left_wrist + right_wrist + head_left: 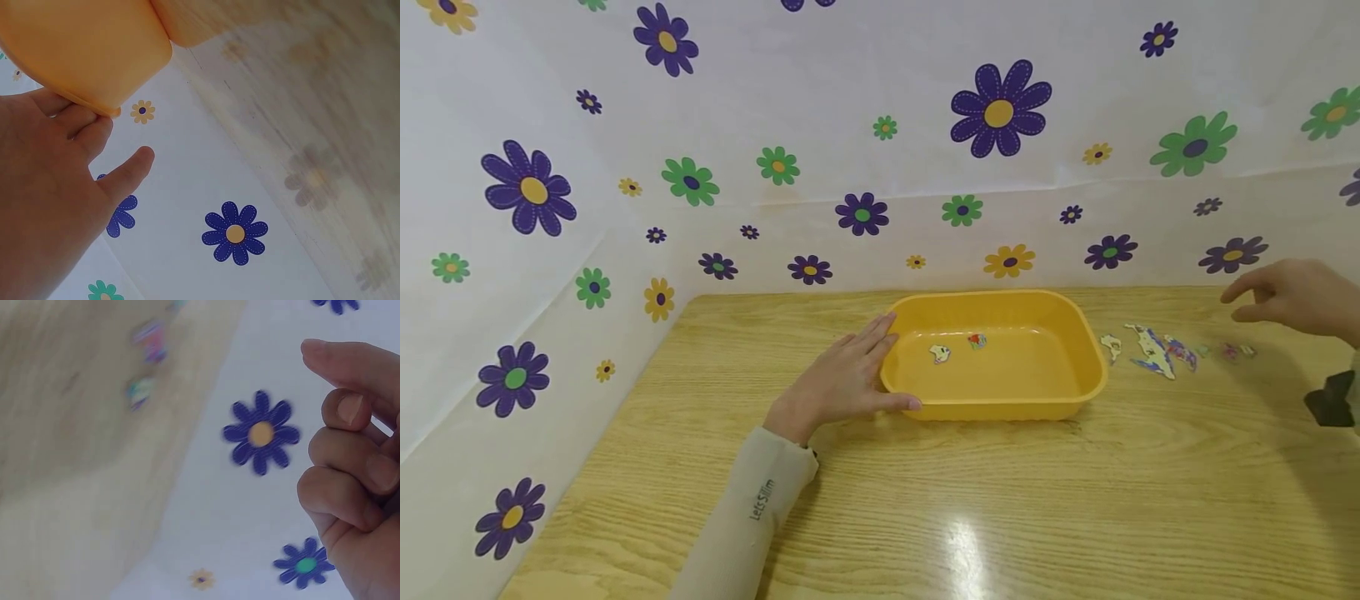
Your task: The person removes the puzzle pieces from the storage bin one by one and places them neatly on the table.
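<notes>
My left hand holds the left end of a yellow plastic tray, with fingers at the left rim and thumb along the front rim. In the left wrist view, bent fingertips meet the tray's rim. Inside the tray lie a pale cut-out piece and a small red-and-blue piece. My right hand hovers at the far right, above a loose row of flat colourful pieces. Its index finger reaches out while the others curl loosely; nothing shows between them.
A wooden table carries everything. White sheeting printed with flowers rises behind it and along the left. Small pieces, including a pink-purple one, lie right of the tray, near the table's back edge.
</notes>
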